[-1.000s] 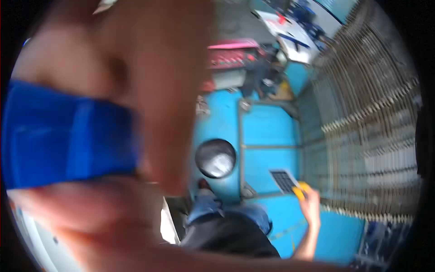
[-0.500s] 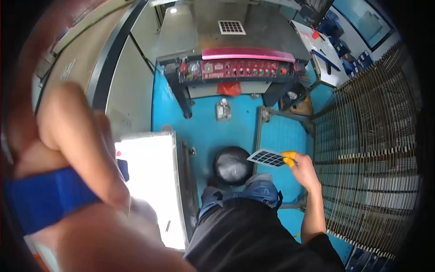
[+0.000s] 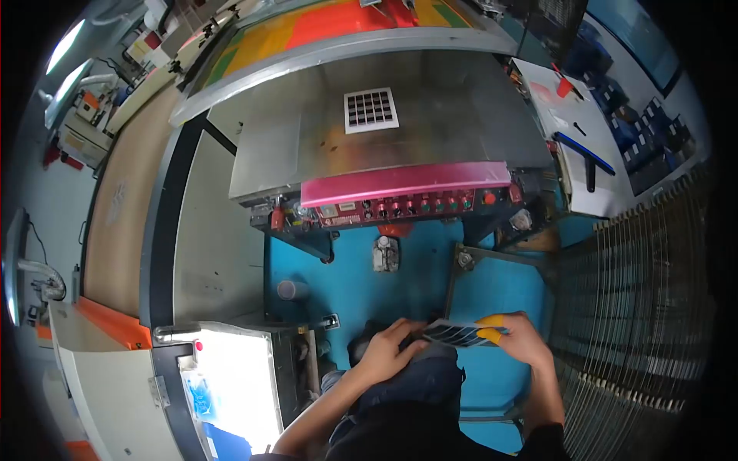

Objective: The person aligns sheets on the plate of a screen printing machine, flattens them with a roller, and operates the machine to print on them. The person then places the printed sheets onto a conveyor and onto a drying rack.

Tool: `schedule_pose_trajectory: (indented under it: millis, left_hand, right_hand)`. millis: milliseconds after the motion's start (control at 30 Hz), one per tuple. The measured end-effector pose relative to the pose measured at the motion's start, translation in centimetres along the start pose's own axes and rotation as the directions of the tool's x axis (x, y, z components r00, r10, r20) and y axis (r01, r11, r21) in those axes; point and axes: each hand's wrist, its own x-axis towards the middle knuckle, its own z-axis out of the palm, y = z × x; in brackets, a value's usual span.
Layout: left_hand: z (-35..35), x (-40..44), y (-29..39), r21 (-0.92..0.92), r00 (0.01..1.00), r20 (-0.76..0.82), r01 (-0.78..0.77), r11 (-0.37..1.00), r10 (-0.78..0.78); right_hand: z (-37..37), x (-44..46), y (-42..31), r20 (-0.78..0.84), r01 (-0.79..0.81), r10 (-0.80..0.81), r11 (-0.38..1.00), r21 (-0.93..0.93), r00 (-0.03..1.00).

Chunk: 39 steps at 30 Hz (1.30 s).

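A thin light sheet printed with a grid of dark rectangles (image 3: pixel 453 333) is held at its right end in my right hand (image 3: pixel 516 338), pinched between the thumb and a finger, both in yellow finger covers. My left hand (image 3: pixel 387 353) is at the sheet's left end, thumb and fingers apart. Its fingertips are blurred, and whether they touch the sheet is unclear. A similar white sheet with a dark grid (image 3: pixel 370 110) lies flat on the grey metal table of the machine (image 3: pixel 453 115) ahead of me.
A framed screen with orange and yellow areas (image 3: pixel 307 31) is over the table's back. Below the table's front is a red control panel (image 3: pixel 415 206). At right stands a wire drying rack (image 3: pixel 623 307); at left, a bright light table (image 3: pixel 238 376). A plastic bottle (image 3: pixel 385 253) is on the blue floor.
The view has shifted toward the machine, showing the framed screen. A blurred arm and blue cloth at left are gone. My left hand now appears beside the sheet, which my right hand still holds.
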Motion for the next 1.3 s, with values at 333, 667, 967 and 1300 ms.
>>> schedule_pose_trajectory:
  millis: [333,667,967,1300]
  left_hand:
    - [-10.4,1.9,-7.5,-0.097,0.93,-0.341,0.11,0.989,-0.137]
    - [-10.4,11.6,-12.5,-0.3,0.961,-0.236,0.072,0.951,-0.147]
    - [-8.6,18.8,-13.7,-0.756,0.948,-0.05,0.17,0.632,-0.316]
    - [-17.7,24.6,-12.1,-0.336,0.817,-0.542,0.005,0.942,-0.197]
  right_hand:
    - [4.8,16.2,-9.0,0.113,0.165,-0.183,0.974,0.155,0.977]
    - [2.1,20.7,-2.9,0.005,-0.002,0.002,0.999,0.046,1.0]
    - [-9.7,28.9,2.4,-0.351,0.124,-0.022,0.954,0.271,0.936]
    - [-15.7,33.7,5.2,-0.332,0.167,-0.064,0.941,0.293,0.941]
